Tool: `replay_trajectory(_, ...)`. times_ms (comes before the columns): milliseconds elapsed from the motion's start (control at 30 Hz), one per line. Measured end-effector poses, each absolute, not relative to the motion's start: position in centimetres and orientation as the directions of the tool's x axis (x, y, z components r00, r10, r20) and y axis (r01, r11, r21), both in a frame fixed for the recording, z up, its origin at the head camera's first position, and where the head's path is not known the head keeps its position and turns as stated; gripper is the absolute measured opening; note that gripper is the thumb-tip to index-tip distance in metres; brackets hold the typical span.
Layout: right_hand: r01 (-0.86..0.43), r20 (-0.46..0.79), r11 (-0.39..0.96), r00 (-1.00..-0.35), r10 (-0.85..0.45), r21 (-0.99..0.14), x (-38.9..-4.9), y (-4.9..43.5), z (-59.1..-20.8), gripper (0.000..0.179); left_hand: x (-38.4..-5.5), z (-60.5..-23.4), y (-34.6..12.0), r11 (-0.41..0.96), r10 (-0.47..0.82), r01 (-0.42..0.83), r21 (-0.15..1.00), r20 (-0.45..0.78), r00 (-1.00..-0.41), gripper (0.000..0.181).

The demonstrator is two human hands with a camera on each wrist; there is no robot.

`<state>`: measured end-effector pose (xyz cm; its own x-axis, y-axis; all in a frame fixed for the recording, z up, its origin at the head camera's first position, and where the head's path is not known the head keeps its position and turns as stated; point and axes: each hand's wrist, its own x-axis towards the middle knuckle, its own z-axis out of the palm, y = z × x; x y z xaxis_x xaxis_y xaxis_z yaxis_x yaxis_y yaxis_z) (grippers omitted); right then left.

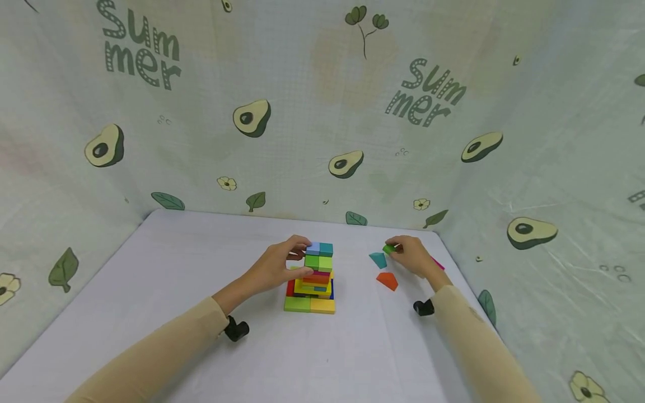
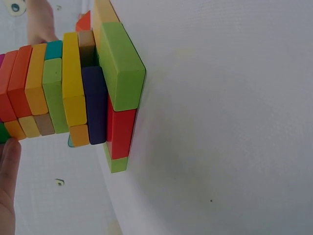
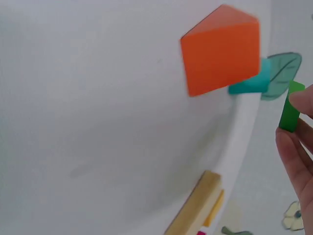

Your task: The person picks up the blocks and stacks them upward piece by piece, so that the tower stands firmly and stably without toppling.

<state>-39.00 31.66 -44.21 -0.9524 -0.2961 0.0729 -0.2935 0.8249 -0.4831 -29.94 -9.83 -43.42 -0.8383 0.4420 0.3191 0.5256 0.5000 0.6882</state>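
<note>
A stacked tower of colored wooden blocks stands on the white table, with light blue and teal pieces on top. My left hand is at the tower's upper left side, its thumb extended along the lower part. In the left wrist view, the thumb meets a block at the tower's edge. At the table's far right, my right hand pinches a small green block between thumb and fingers. Near that hand lie a teal block and an orange angular block.
A magenta piece shows partly behind the right hand. A pale wooden block lies low in the right wrist view, beside a yellow piece. Patterned cloth hangs behind and along the sides of the table.
</note>
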Motion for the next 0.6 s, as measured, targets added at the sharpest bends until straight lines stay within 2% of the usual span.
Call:
replay_trajectory(100, -0.382, 0.162, 0.781, -0.923, -0.349, -0.494, -37.7, 30.1, -42.4, 0.037, -29.9, -43.4, -9.9, 0.497, 0.442, 0.530, 0.687, 0.325, -0.836, 0.063)
replay_trajectory(333, -0.608, 0.342, 0.659, -0.794, -0.502, -0.443, -33.2, 25.0, -37.9, 0.033, -29.9, -43.4, -9.8, 0.511, 0.438, 0.538, 0.671, 0.335, -0.834, 0.062)
replay_trajectory(600, -0.736, 0.380, 0.539, -0.674, -0.633, -0.409, -29.6, 20.3, -35.3, 0.030, -30.0, -43.4, -9.9, 0.490, 0.441, 0.528, 0.694, 0.325, -0.837, 0.063)
